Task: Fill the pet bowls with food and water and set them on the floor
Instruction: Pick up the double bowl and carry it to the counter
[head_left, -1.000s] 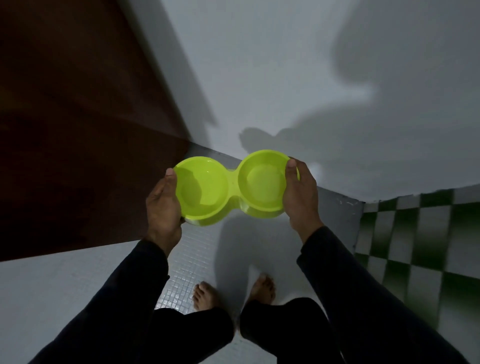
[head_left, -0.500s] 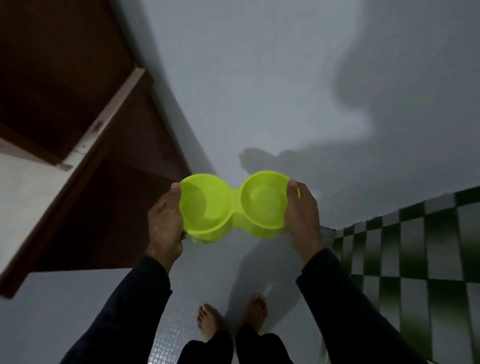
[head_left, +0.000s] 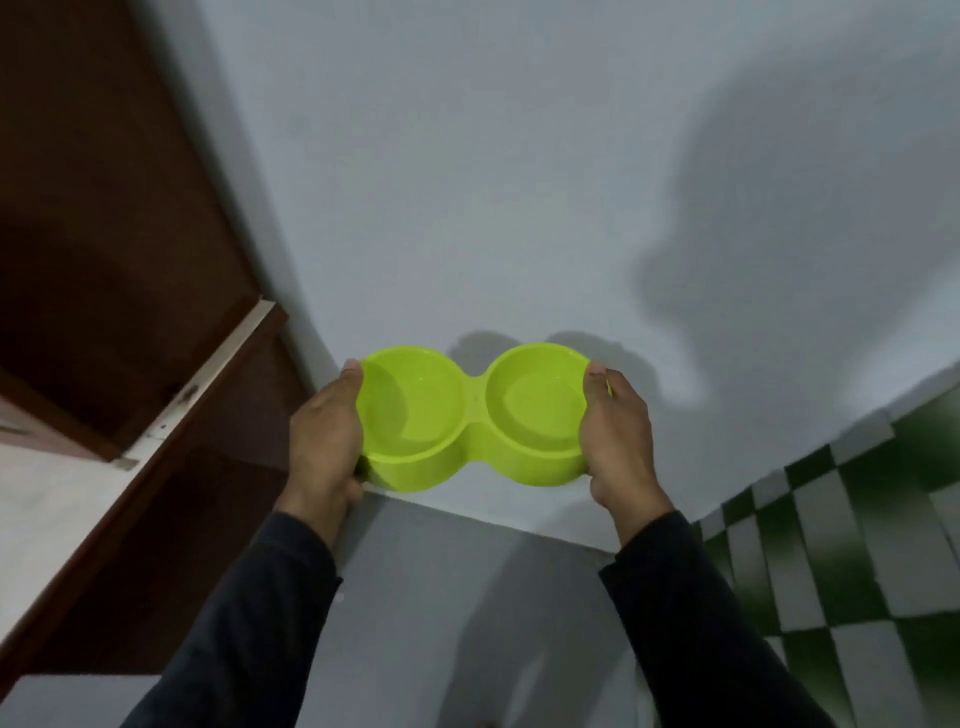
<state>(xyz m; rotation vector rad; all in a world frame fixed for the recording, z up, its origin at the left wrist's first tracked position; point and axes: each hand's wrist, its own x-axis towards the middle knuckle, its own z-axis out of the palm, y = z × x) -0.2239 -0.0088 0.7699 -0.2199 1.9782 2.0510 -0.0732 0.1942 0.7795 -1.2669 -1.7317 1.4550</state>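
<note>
Bowls (head_left: 470, 415) held level, both wells empty: left hand (head_left: 324, 436) and right hand (head_left: 618, 431) grip opposite ends. Filling and floor placement remain.

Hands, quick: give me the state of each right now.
Left hand: gripping the left end of the green double pet bowl.
Right hand: gripping the bowl's right end.
</note>
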